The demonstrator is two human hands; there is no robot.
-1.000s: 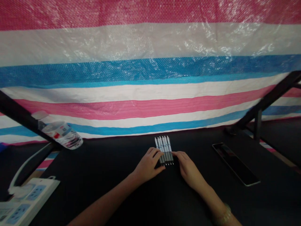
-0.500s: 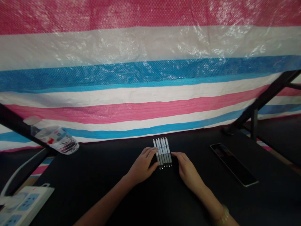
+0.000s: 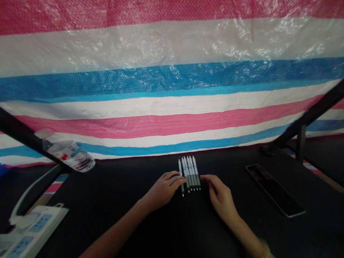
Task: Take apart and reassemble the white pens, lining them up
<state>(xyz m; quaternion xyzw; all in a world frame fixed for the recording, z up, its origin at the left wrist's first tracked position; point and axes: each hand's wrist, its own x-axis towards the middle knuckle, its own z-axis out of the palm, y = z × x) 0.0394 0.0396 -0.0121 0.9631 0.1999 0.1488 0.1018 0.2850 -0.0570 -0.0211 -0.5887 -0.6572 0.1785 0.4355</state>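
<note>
Several slim white-and-grey pens [image 3: 191, 173] lie side by side in a row on the black tabletop [image 3: 150, 233]. At the row's left end, one pen [image 3: 180, 168] is set slightly apart, its tip lower than the others. My left hand [image 3: 164, 190] closes its fingers over the middle of that single pen, covering part of it. On the other side, my right hand [image 3: 220, 195] rests on the table with its fingers stretched toward the row. Its fingertips are close beside the rightmost pen, and it holds nothing.
A dark phone [image 3: 275, 190] lies on the right. At back left, a clear plastic bottle [image 3: 73, 154] leans by a black frame bar [image 3: 24, 138]. A white power strip [image 3: 40, 225] occupies the near left. Striped plastic sheeting [image 3: 172, 122] hangs behind the table.
The leftmost pen has parted from the row and shifted slightly toward me, with my left hand's fingers over it. My right hand stays beside the row. The view has shifted a little.
</note>
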